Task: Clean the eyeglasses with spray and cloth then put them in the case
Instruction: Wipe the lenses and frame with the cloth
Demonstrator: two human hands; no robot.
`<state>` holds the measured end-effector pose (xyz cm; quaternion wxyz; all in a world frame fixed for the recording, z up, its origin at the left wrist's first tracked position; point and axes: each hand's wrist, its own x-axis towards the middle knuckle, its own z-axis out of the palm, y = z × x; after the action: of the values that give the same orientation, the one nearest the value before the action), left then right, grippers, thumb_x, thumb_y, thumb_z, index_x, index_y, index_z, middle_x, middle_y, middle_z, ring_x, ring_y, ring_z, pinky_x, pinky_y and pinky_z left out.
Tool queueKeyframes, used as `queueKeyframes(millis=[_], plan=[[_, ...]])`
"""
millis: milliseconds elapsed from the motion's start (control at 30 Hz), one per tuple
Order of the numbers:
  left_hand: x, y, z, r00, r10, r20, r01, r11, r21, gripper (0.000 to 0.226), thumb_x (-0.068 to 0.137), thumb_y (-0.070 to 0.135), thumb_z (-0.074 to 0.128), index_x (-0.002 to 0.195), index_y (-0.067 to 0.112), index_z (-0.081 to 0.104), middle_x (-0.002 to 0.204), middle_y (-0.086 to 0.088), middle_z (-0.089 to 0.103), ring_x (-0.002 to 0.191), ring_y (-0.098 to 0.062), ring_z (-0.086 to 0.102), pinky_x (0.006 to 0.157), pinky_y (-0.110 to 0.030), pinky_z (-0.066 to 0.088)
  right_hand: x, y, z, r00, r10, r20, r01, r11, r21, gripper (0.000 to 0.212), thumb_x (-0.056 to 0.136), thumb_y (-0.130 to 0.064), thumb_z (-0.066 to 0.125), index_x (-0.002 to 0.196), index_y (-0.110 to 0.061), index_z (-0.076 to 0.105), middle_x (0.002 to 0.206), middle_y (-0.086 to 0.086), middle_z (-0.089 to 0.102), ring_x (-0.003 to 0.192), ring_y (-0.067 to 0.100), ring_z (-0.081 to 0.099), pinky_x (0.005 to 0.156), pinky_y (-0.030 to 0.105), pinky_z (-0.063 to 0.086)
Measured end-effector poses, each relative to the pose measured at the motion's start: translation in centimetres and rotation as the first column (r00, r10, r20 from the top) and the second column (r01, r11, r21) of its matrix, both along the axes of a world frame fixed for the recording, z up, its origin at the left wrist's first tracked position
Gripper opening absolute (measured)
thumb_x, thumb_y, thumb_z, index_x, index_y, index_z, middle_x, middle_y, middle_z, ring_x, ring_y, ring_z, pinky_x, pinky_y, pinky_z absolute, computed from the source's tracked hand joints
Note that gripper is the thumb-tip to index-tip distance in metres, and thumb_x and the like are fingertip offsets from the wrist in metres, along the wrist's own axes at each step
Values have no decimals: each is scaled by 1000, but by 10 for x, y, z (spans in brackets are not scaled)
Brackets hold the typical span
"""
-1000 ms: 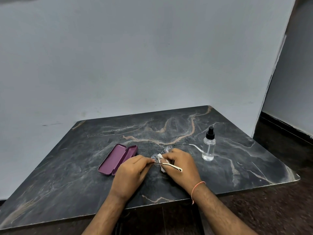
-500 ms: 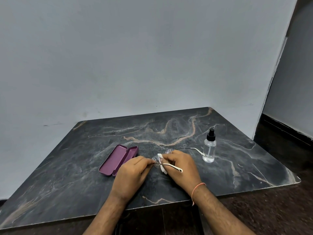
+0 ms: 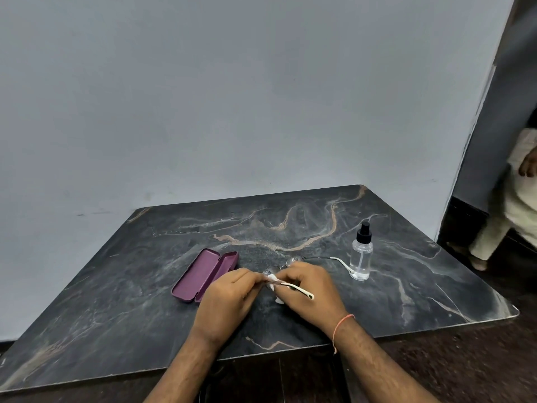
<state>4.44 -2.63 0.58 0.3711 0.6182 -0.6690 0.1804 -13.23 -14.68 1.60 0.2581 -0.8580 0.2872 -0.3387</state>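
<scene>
Thin-framed eyeglasses (image 3: pixel 331 259) with white temple tips are held low over the dark marble table (image 3: pixel 116 286), near its front middle. My left hand (image 3: pixel 229 298) pinches the frame at its left lens. My right hand (image 3: pixel 311 289) presses a small white cloth (image 3: pixel 273 279) against that lens; most of the cloth is hidden by my fingers. One temple sticks out over my right hand, the other points toward the clear spray bottle (image 3: pixel 361 254) with a black nozzle, upright to the right. The purple case (image 3: pixel 203 274) lies open just left of my hands.
A grey wall stands behind the table. At the far right edge, past the wall corner, a person in light clothes (image 3: pixel 517 205) stands on the dark floor. The table's right corner (image 3: pixel 514 309) is close to that spot.
My hands stay on the glasses with small rubbing shifts of the right fingers. The camera has turned slightly, bringing a person into view at the far right.
</scene>
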Motion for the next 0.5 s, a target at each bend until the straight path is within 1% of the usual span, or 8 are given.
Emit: queueKeyframes(millis=[67, 133, 167, 233, 300, 367, 433, 500], plan=[[1, 0, -1, 1000, 2, -4, -2, 1000, 2, 9, 100, 22, 77, 108, 21, 79, 99, 10, 76, 90, -7, 73, 83, -20, 56, 1, -4, -3, 998, -65, 9, 65, 997, -45, 30, 93, -54, 64, 80, -30, 77, 72, -6, 61, 74, 8, 61, 69, 39, 51], [1, 0, -2, 1000, -1, 3, 1, 1000, 2, 10, 99, 21, 79, 109, 21, 79, 100, 10, 77, 91, -7, 73, 84, -21, 57, 1, -6, -5, 994, -109, 22, 110, 991, -69, 40, 98, -58, 58, 77, -27, 73, 70, -4, 56, 72, 10, 59, 68, 38, 50], [1, 0, -1, 1000, -5, 5, 5, 1000, 1, 10, 100, 24, 76, 109, 21, 79, 100, 10, 76, 91, -7, 73, 84, -20, 57, 1, -5, -4, 995, -93, 20, 95, 993, -65, 37, 98, -59, 58, 81, -31, 75, 72, -4, 56, 73, 10, 59, 68, 37, 50], [0, 1, 0, 1000, -3, -1, 3, 1000, -1, 16, 103, 30, 68, 110, 21, 79, 99, 10, 76, 90, -6, 72, 83, -18, 55, 2, -3, -2, 1000, -17, -11, 17, 999, -38, 19, 96, -58, 60, 103, -51, 76, 77, -6, 60, 78, 7, 62, 69, 33, 50], [0, 1, 1, 1000, 0, -13, 0, 1000, 6, 21, 103, 33, 64, 110, 21, 79, 100, 11, 76, 90, -5, 71, 83, -17, 55, 3, -2, -1, 999, 38, -27, -38, 999, -15, 25, 91, -54, 62, 113, -63, 69, 80, -7, 64, 80, 6, 64, 73, 33, 53], [0, 2, 1, 999, 0, -33, 0, 1000, 14, 20, 103, 34, 64, 110, 22, 79, 100, 12, 75, 91, -4, 72, 84, -16, 55, 2, -1, -1, 998, 45, -37, -45, 999, 16, 23, 87, -50, 64, 106, -52, 77, 77, -6, 66, 79, 7, 66, 77, 38, 56], [0, 2, 2, 999, 6, -54, -5, 1000, 11, 20, 103, 34, 64, 109, 22, 79, 101, 12, 76, 92, -4, 72, 85, -17, 55, 1, -1, -2, 999, 42, -31, -40, 998, 44, 17, 83, -46, 69, 91, -39, 82, 74, -7, 68, 76, 7, 66, 72, 39, 55], [0, 2, 2, 998, 21, -59, -21, 1000, 3, 17, 102, 32, 67, 108, 22, 79, 102, 13, 76, 92, -3, 72, 86, -17, 55, 0, -1, -3, 1000, 13, -7, -13, 999, 32, 19, 81, -48, 70, 79, -32, 81, 70, -6, 65, 73, 10, 65, 67, 39, 52]])
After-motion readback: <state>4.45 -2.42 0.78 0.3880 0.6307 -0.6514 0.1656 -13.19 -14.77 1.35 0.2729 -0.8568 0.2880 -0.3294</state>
